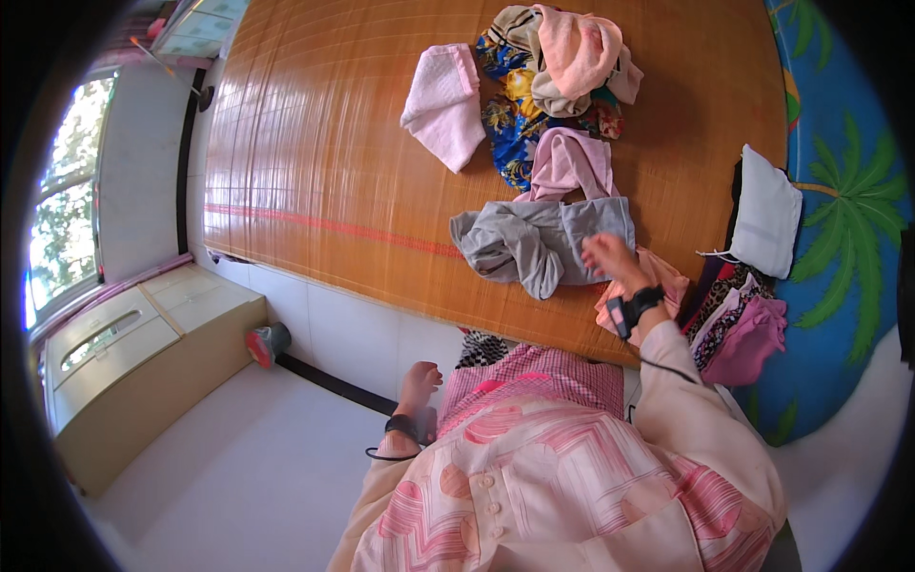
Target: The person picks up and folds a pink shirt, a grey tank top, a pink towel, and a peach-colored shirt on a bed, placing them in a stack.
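Note:
Over the right end of a crumpled grey garment [519, 243] is my right hand [610, 261], fingers apart and slightly bent, holding nothing that I can see. Whether the fingertips touch the cloth I cannot tell. Beside my lap, off the bed's near edge, my left hand [419, 386] is loosely closed with nothing visible in it. Just beyond the grey garment lies a pink cloth [572, 164]. A peach cloth [658, 286] is partly hidden under my right wrist.
A blue flowered garment [515, 124] and a peach towel [577, 52] form a pile farther back on the bed mat [334, 124]. Left of it lies a pale pink towel [446, 105]. Folded clothes [748, 338] and a white pouch [767, 214] sit at the right. A cabinet [157, 353] stands left.

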Action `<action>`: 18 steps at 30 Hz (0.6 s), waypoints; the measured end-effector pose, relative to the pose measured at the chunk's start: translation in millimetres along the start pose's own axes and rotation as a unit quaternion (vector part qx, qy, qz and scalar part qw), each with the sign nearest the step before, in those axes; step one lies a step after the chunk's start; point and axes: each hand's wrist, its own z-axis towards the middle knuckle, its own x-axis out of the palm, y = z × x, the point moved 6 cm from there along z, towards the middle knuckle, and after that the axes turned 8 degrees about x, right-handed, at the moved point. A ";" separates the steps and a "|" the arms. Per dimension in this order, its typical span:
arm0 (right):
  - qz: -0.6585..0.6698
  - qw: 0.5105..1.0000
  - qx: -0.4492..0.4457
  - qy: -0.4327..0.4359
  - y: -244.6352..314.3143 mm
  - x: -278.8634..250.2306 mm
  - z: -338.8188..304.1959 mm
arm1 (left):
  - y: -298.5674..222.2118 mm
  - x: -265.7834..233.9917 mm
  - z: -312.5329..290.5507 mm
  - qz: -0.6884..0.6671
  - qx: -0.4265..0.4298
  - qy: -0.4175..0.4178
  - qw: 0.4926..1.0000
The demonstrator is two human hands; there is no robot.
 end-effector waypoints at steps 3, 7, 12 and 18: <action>-0.004 0.998 0.065 -0.017 -24.4 51.9 -29.0 | 0.5 -6.3 10.6 0.015 0.010 0.004 1.000; -0.043 0.994 0.016 -0.098 -31.3 89.7 -12.5 | -27.4 -20.0 29.9 0.026 0.062 0.032 0.997; -0.158 0.950 -0.176 -0.203 20.4 135.7 -6.3 | -60.8 -49.6 65.9 0.098 0.167 0.076 0.978; -0.246 0.901 -0.344 -0.102 94.2 257.1 -54.5 | -115.9 -62.9 99.0 -0.111 0.089 0.140 0.980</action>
